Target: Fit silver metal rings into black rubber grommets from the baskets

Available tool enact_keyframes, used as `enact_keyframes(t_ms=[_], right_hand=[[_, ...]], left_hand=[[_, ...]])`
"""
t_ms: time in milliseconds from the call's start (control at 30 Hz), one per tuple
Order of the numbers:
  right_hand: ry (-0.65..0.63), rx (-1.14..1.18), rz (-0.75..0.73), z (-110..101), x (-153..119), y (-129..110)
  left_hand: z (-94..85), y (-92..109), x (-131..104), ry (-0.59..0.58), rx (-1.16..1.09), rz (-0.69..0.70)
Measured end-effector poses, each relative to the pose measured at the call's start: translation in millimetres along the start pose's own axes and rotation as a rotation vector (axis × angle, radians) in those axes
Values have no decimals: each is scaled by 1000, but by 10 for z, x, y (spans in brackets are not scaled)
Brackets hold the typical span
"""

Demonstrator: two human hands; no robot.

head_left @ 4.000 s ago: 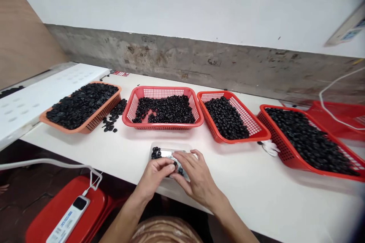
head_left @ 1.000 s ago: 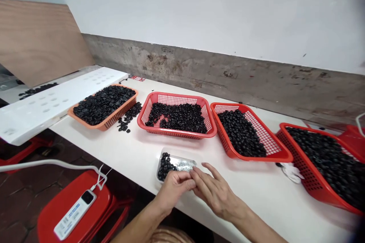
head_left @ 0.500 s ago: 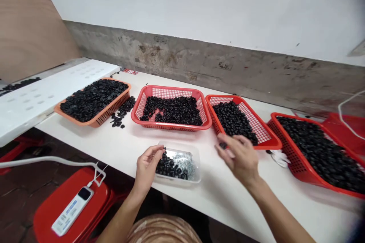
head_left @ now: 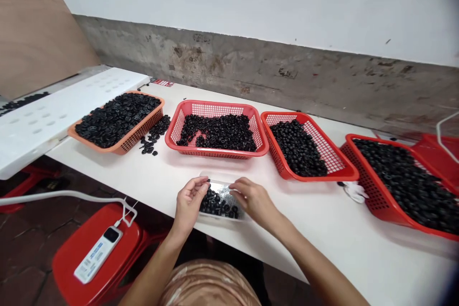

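My left hand is pinched at the left rim of a clear plastic box, with a small black part at its fingertips. Over the right side of that box is my right hand, its fingers curled together and pointing left; what they hold, if anything, is hidden. Black round pieces with holes fill the left and front of the box. Tiny shiny bits lie behind them.
Beyond the box stand a pink-red basket and a red basket, both holding black parts. An orange basket is at left, with loose black pieces beside it. Another red basket is at right. A power strip rests on a red stool.
My right hand has moved left from the red basket's near edge, where it held a black round piece, to over the plastic box. My left hand has stayed at the box's left rim.
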State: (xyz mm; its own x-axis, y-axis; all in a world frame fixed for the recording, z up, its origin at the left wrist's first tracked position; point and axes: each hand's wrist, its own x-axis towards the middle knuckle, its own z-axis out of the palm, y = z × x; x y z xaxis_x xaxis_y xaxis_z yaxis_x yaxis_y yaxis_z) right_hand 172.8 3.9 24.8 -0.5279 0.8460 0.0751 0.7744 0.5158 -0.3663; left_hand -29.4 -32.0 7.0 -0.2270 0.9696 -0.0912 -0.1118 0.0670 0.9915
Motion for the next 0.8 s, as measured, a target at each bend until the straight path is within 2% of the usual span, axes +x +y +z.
enact_keyframes(t_ms=[133,300,400,500,600,733,800], right_hand=[[-125,-75,44,249,283,-236],[-206,-99,55,480,450,-249],[-218,-50,75,519,445,-249],[-210,48,115,444,434,-250],[-200,211,142,271,423,-205],[-273,452,135,35,384,-115],[-308,523,131,-40,358,-99]], left_hand=[[-13,-25,8,-26,9,25],[-49,-84,23,-69,34,39],[-69,-132,32,-86,67,54],[-94,-145,33,-102,125,90],[-102,-81,22,-152,208,160],[-44,67,6,-283,285,259],[-2,111,3,-298,274,268]])
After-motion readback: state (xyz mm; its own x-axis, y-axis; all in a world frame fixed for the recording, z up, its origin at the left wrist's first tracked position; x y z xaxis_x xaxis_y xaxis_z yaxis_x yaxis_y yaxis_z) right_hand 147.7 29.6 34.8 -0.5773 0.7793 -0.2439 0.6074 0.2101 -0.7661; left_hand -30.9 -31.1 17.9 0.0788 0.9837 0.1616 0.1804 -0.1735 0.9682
